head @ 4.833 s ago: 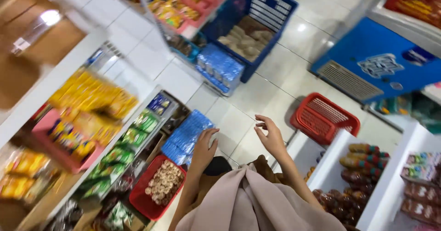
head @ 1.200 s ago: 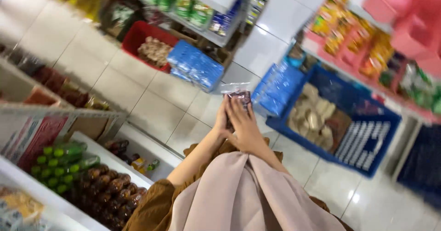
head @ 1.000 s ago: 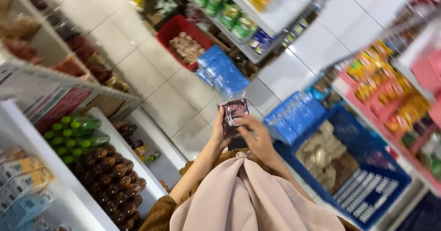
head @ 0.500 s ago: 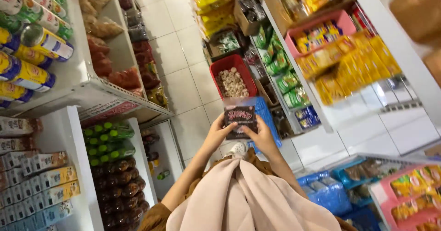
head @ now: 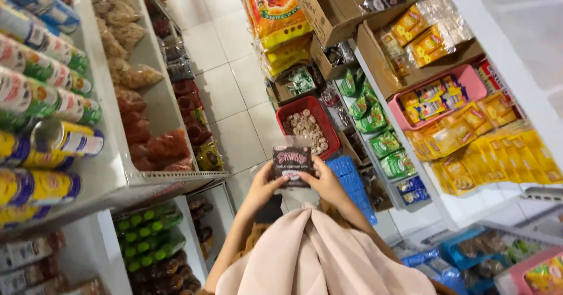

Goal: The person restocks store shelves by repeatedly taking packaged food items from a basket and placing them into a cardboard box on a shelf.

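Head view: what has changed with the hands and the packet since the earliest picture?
At first both hands were empty and open over the floor. Now the left hand and right hand together hold a small dark snack packet up in front of the camera. The view has swung toward the red basket and shelves. The two-handed grip is unchanged over the last second.

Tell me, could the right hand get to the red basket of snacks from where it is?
Probably yes: the red basket lies just beyond the right hand with nothing between, but that hand and the left hand hold a dark packet.
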